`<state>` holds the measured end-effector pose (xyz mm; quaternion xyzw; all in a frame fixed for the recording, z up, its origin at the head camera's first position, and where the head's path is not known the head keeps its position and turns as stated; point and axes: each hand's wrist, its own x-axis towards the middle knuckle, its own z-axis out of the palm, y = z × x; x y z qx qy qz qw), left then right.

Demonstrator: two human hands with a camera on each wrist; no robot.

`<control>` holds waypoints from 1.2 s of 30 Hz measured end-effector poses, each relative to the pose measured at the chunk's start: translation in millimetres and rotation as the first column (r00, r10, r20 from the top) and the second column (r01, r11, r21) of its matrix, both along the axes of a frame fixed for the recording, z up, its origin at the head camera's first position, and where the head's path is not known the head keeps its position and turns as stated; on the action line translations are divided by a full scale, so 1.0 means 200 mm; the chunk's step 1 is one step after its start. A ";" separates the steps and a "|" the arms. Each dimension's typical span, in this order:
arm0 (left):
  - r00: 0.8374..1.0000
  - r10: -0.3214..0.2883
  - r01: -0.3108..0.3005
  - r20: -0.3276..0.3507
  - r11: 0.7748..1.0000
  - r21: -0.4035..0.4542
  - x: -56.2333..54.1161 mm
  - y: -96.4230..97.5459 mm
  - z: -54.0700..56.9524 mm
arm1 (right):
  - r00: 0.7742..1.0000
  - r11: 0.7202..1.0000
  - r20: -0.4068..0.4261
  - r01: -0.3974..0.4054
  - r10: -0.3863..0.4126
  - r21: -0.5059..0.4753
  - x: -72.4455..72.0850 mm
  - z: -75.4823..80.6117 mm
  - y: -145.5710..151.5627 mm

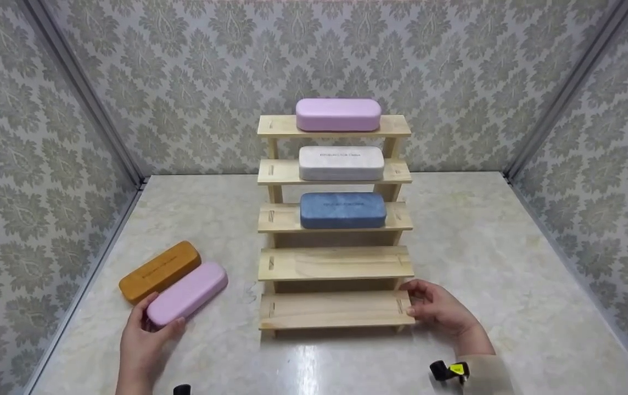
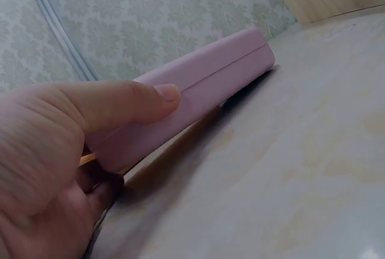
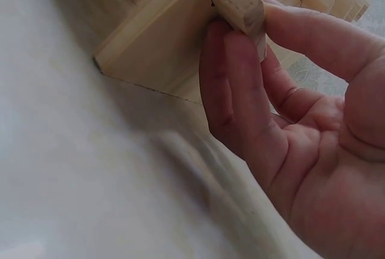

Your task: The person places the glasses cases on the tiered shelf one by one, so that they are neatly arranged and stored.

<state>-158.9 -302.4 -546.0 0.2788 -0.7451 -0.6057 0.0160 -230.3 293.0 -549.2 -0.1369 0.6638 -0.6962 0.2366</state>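
Observation:
My left hand grips the near end of a lilac glasses case, thumb along its side. In the left wrist view the case is tilted just above the table, with a shadow beneath it. Right beside it lies an orange-brown glasses case. At the wooden step rack, my right hand pinches the right end of the lowest shelf. The right wrist view has the thumb on top of the board end and fingers underneath.
On the upper three shelves stand another lilac case, a white case and a blue case, one per shelf. The two lower shelves are bare wood. Patterned walls enclose the marbled table at the back and sides.

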 end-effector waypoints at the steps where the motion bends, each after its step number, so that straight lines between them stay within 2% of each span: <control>1: 1.000 0.011 -0.011 0.000 1.000 0.008 0.00 0.00 0.00 | 1.000 1.000 0.000 0.001 -0.001 -0.002 0.00 0.00 0.00; 7: 0.998 0.069 -0.069 -0.014 0.998 0.003 0.01 0.02 0.02 | 1.000 1.000 0.003 0.002 -0.002 -0.006 0.00 0.00 0.00; 14: 0.989 0.105 -0.102 -0.105 0.994 0.026 0.03 0.03 0.03 | 1.000 1.000 -0.002 0.003 -0.003 -0.003 0.01 0.00 0.00; 21: 0.986 0.126 -0.119 -0.110 0.991 0.064 0.04 0.04 0.07 | 1.000 1.000 -0.013 0.007 -0.007 0.014 0.01 0.01 0.00; 27: 0.983 0.134 -0.126 -0.126 0.990 0.069 0.05 0.07 0.13 | 1.000 1.000 -0.019 -0.007 0.007 0.012 0.01 0.01 0.00; 32: 0.970 0.142 -0.127 -0.196 0.988 0.088 0.07 0.11 0.19 | 1.000 1.000 -0.026 -0.003 0.003 0.008 0.01 0.00 0.00; 36: 0.953 0.131 -0.105 -0.274 0.988 0.110 0.08 0.15 0.25 | 1.000 1.000 -0.022 -0.004 0.004 -0.003 0.01 0.00 0.00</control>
